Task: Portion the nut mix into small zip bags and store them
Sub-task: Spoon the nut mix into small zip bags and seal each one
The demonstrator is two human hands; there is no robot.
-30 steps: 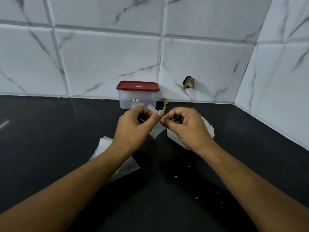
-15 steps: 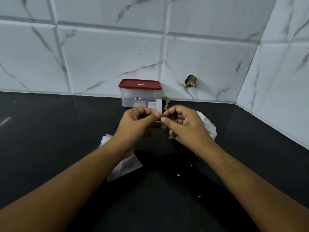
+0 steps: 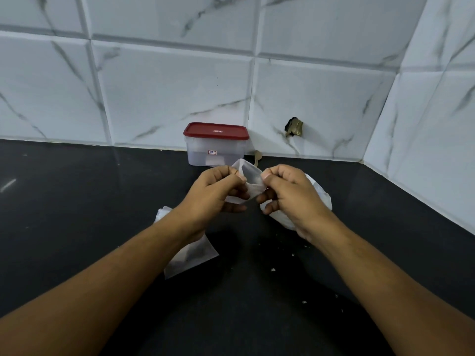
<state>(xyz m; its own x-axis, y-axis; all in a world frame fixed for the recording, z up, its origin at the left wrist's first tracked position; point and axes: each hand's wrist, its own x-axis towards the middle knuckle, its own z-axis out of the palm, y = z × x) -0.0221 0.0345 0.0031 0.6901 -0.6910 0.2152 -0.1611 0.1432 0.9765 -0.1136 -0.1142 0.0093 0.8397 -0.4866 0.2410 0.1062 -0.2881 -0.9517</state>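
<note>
counter: black worktop (image 3: 77,214), runs back to a white marble-look tile wall (image 3: 167,86); a side wall closes the corner on the right.
spare bags: flat clear zip bags (image 3: 191,255) lie on the worktop, partly under the left forearm, lower left of the hands.
left hand: left hand (image 3: 218,191) is raised above the worktop, fingers curled, thumb and forefinger pinching the left edge of the small bag's mouth.
container: clear plastic container (image 3: 217,150) with red lid (image 3: 216,131) on, against the back wall, just behind the hands. Small label on the front; contents not readable.
task bag: small zip bag (image 3: 251,179) is in the air between both hands, centre frame, in front of the container. Mouth pulled apart, opening faces up and toward the camera. Lower part sits behind the left fingers. Can't tell what's inside.
spoon: wooden spoon (image 3: 257,158) beside the container's right side, at the wall base, mostly hidden by the bag.
right hand: right hand (image 3: 288,194) fingers curled, thumb and forefinger pinching the right edge of the bag mouth, opposite the left hand.
white bag: crumpled white plastic bag (image 3: 320,196) on the worktop, under and behind the right hand.
wall damage: broken hole (image 3: 294,127) in the tile, above right of the container.
debris: pale crumbs (image 3: 273,269) scattered on the worktop between the forearms and under the right one.
</note>
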